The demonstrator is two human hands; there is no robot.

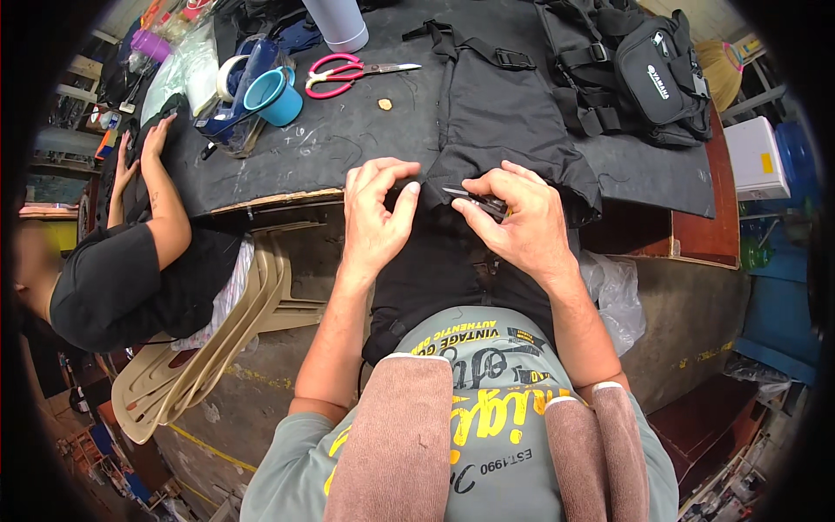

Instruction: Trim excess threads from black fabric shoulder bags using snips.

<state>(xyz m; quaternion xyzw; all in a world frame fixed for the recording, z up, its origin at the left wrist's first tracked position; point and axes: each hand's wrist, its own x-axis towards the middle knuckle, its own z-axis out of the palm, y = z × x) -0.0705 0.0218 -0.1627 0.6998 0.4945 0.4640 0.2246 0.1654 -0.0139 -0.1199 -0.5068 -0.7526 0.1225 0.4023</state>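
Observation:
My right hand (522, 213) is closed around a pair of small thread snips (489, 206). Their pale pointed blade sticks out past my thumb toward the left. Just left of it, my left hand (379, 207) hovers with thumb and index finger apart and the other fingers bent; nothing shows between them. Both hands are at the near edge of the table, close to a black fabric piece (487, 113) with a strap and buckle. This fabric lies flat across the table, its near end by my right hand. More dark cloth hangs below my hands over my lap.
Pink-handled scissors (337, 76), a teal cup (274, 96) and a pale tumbler (337, 22) stand or lie on the black tabletop (348, 130). Black bags (657, 78) are piled at the far right. At left, another person (130, 270) sits by stacked beige chairs (209, 357).

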